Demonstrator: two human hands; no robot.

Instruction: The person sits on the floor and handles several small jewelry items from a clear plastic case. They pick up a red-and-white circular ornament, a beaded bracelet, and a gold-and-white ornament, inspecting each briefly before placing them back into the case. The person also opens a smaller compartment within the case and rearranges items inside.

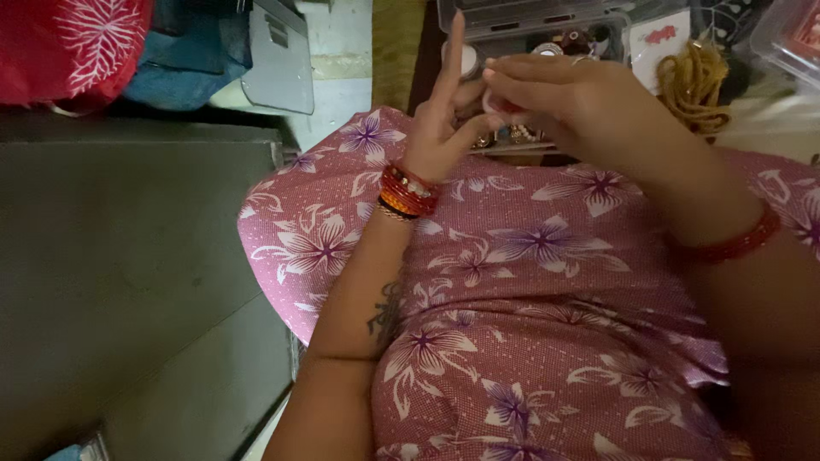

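My left hand [437, 128] is held up over my lap, its index finger pointing straight up and its thumb and other fingers closed around a small white and red round piece [498, 105]. My right hand [568, 98] reaches in from the right, and its fingertips pinch the same piece from above. Most of the piece is hidden by the fingers. Red and gold bangles [408, 192] sit on my left wrist, and a red bangle [739, 243] on my right. Under both hands lies my lap in a pink flowered dress [512, 282].
Beyond the hands stand clear plastic boxes [521, 17] with small beads and bits. A bundle of yellow-gold thread [694, 81] lies at the top right. A grey lid [282, 60], blue cloth [192, 60] and red patterned cloth [77, 43] are at the top left, above grey floor [128, 282].
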